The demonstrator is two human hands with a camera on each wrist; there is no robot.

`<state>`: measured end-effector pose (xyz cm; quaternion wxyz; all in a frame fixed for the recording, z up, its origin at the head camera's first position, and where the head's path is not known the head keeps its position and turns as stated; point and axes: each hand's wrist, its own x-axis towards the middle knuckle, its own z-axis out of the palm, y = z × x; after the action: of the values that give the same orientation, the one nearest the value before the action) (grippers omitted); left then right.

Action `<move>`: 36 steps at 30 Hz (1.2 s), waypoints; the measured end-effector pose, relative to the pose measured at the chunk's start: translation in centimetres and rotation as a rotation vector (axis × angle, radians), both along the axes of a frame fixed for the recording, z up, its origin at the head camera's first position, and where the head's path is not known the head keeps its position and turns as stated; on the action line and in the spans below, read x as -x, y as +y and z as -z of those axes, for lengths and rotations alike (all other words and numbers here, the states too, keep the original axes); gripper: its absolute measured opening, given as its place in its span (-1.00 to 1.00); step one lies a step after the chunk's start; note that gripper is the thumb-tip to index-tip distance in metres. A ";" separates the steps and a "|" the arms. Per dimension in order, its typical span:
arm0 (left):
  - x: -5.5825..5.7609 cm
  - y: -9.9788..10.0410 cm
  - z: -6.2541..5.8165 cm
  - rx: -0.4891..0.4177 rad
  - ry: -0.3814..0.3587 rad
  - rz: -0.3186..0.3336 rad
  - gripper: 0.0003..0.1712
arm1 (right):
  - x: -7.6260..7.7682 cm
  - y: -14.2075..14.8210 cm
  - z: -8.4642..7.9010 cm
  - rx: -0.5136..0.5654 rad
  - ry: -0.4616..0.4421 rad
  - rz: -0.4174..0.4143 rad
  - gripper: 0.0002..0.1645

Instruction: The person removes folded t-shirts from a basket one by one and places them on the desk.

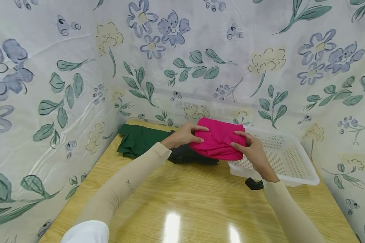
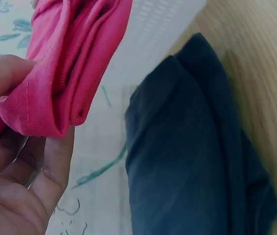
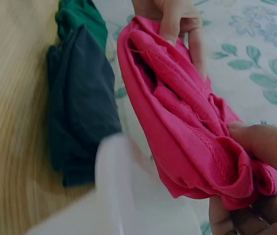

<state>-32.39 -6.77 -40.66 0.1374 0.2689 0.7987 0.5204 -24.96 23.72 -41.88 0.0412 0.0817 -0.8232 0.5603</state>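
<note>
A folded bright pink cloth [image 1: 217, 138] is held up between both hands, above the left edge of a white plastic basket [image 1: 305, 162]. My left hand [image 1: 182, 135] pinches its left end, thumb and fingers on either side. At the other end my right hand [image 1: 255, 153] grips it the same way. Its stacked layers and hem show in the right wrist view, where the pink cloth [image 3: 177, 122] hangs clear of the basket rim [image 3: 114, 166]. Just below and left of it, a folded dark grey cloth [image 1: 194, 156] lies on the table.
A folded dark green cloth [image 1: 143, 140] lies to the left of the dark grey one. All stand on a wooden table [image 1: 182, 199]. Flower-patterned sheeting [image 1: 200, 67] rises behind and at both sides. A black device [image 1: 254, 184] sits at my right wrist.
</note>
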 end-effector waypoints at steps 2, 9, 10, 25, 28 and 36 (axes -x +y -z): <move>-0.2 -0.7 0.1 0.010 -0.008 -0.006 -0.42 | -0.1 -0.7 0.1 0.011 0.006 -0.011 -0.31; -1.2 -3.4 0.4 0.054 0.010 -0.055 -0.45 | -0.2 -3.0 0.4 0.004 0.002 -0.035 -0.34; -1.4 -3.8 0.4 0.060 0.009 -0.065 -0.46 | -0.2 -3.4 0.4 -0.001 -0.001 -0.039 -0.34; -4.1 -10.9 1.9 0.133 -0.038 -0.140 -0.48 | -0.7 -9.4 2.8 -0.055 0.045 -0.125 -0.40; -4.8 -12.2 2.4 0.136 -0.047 -0.138 -0.48 | -1.2 -10.7 3.6 -0.029 0.032 -0.148 -0.41; -6.1 -15.3 4.1 0.163 -0.077 -0.109 -0.46 | -2.8 -13.6 5.7 0.041 -0.037 -0.189 -0.42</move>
<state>-26.32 -22.09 -44.72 0.1611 0.1929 0.8460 0.4703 -22.14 10.16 -47.63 -0.0253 0.1478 -0.8007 0.5800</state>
